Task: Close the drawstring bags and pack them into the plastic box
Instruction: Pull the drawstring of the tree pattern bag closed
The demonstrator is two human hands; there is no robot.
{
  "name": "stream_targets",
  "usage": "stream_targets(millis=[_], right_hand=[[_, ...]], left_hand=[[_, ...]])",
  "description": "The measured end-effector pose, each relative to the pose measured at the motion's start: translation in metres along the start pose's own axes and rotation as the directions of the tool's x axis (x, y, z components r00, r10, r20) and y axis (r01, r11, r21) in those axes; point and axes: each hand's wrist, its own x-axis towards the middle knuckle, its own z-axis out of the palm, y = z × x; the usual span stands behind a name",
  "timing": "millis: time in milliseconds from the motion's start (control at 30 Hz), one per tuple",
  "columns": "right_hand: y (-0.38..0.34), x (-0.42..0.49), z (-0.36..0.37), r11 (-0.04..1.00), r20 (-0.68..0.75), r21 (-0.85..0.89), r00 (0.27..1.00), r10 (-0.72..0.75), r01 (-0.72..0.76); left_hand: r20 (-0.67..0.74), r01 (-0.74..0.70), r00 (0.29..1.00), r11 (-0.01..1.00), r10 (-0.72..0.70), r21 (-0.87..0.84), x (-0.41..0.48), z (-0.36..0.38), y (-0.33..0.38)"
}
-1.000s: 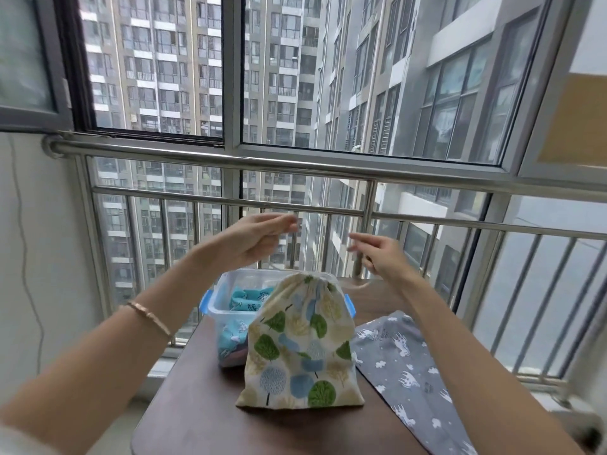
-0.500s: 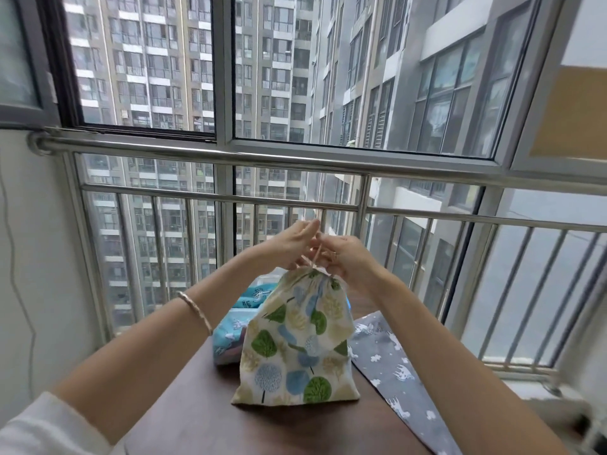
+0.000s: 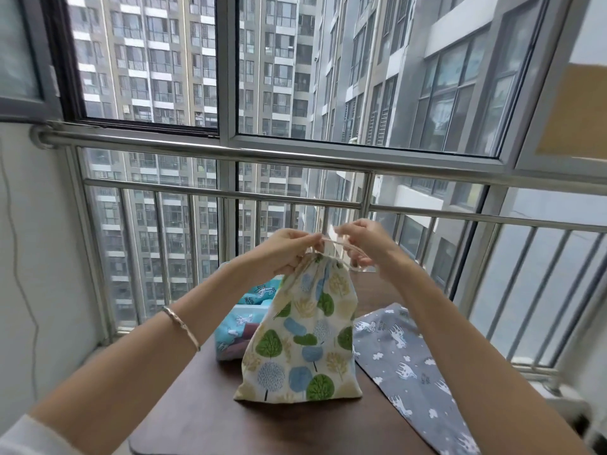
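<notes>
Closing step: left hand (image 3: 289, 249) and right hand (image 3: 359, 243) pinch white drawstring (image 3: 341, 246) above gathered mouth of cream tree-print fabric bag (image 3: 300, 336). Next, likely: cinch tight, lift into clear plastic box (image 3: 230, 336) behind.

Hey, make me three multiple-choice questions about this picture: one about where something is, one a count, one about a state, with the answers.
1. Where is the grey bag? A on the windowsill; B flat on the table, right of the tree-print bag; C hung on the railing.
2. How many bags are outside the plastic box? A one; B four; C two.
3. The tree-print bag's mouth is: A gathered shut; B wide open; C folded flat.

Answers: 1 B, it lies flat beside the tree-print bag. 2 C, the tree-print one and the grey one. 3 A, the left hand and right hand pinch the cords above the bunched top.
</notes>
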Motion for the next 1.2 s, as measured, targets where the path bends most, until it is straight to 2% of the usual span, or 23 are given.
stream_targets(millis=[100,167,267,333,400,467,500,567,633,700,733,767,800,867,933,1033,1100,1133,1200], right_hand=[[0.0,-0.007,-0.003,0.968,0.182,-0.195,0.976,-0.12,0.155],[0.0,-0.009,0.007,0.933,0.245,-0.27,0.954,-0.174,0.239],[-0.004,-0.007,0.01,0.973,0.211,-0.135,0.965,-0.155,0.186],[-0.003,-0.006,0.007,0.992,0.269,0.012,0.955,-0.124,0.126],[-0.001,-0.005,0.004,0.995,0.391,0.006,0.916,-0.093,0.098],[0.0,-0.003,0.005,0.995,0.444,-0.07,0.895,-0.036,0.074],[-0.003,-0.003,0.007,0.997,0.432,-0.026,0.9,-0.06,0.079],[-0.008,-0.003,0.009,0.966,0.336,0.234,0.923,-0.188,0.111],[-0.008,-0.002,0.001,0.816,0.141,0.571,0.968,-0.209,0.093],[0.002,-0.001,-0.015,0.561,-0.003,0.827,0.997,-0.078,0.047],[0.009,0.0,-0.024,0.442,-0.024,0.896,1.0,-0.018,0.03],[0.015,-0.002,-0.029,0.367,-0.016,0.93,0.999,0.032,0.004],[0.022,-0.002,-0.032,0.343,0.0,0.939,0.996,0.093,-0.032],[0.031,0.0,-0.029,0.375,0.061,0.916,0.973,0.221,-0.142],[0.032,0.0,-0.024,0.393,0.136,0.888,0.952,0.275,-0.24],[0.021,0.0,-0.021,0.467,0.238,0.819,0.938,0.251,-0.333],[0.011,0.003,-0.02,0.508,0.312,0.758,0.912,0.267,-0.409],[0.008,0.006,-0.018,0.565,0.356,0.688,0.89,0.284,-0.456],[0.003,0.013,-0.013,0.768,0.392,0.411,0.856,0.337,-0.491]], left_hand=[[0.058,0.005,0.998,1.0,-0.007,0.025,-0.006,-0.011,0.004],[0.111,-0.002,0.994,0.995,-0.009,0.097,-0.011,-0.008,0.01],[0.072,-0.039,0.997,0.988,0.029,0.149,-0.015,-0.005,0.018],[0.013,-0.092,0.996,0.979,0.091,0.183,-0.014,-0.01,0.017],[-0.008,-0.133,0.99,0.97,0.138,0.205,-0.015,-0.01,0.016],[-0.014,-0.152,0.987,0.964,0.159,0.219,-0.016,-0.006,0.018],[-0.021,-0.155,0.986,0.962,0.164,0.226,-0.016,-0.004,0.018],[-0.054,-0.147,0.985,0.961,0.164,0.235,-0.017,-0.003,0.017],[-0.089,-0.176,0.976,0.959,0.2,0.221,-0.02,-0.011,0.012],[-0.172,-0.226,0.949,0.951,0.264,0.211,-0.026,-0.027,0.007],[-0.241,-0.242,0.929,0.955,0.279,0.173,-0.03,-0.039,0.004],[-0.316,-0.256,0.907,0.96,0.278,0.11,-0.032,-0.051,-0.002],[-0.374,-0.269,0.889,0.962,0.266,0.044,-0.034,-0.062,-0.007],[-0.42,-0.275,0.88,0.959,0.221,-0.072,-0.036,-0.07,-0.019],[-0.405,-0.276,0.903,0.916,0.143,-0.291,-0.035,-0.065,-0.024],[-0.283,-0.264,0.954,0.711,0.094,-0.652,-0.034,-0.055,-0.016],[-0.218,-0.263,0.965,0.594,0.149,-0.76,-0.034,-0.051,-0.007],[-0.196,-0.263,0.965,0.575,0.176,-0.775,-0.033,-0.049,-0.004],[-0.14,-0.246,0.967,0.63,0.214,-0.736,-0.03,-0.038,0.005]])
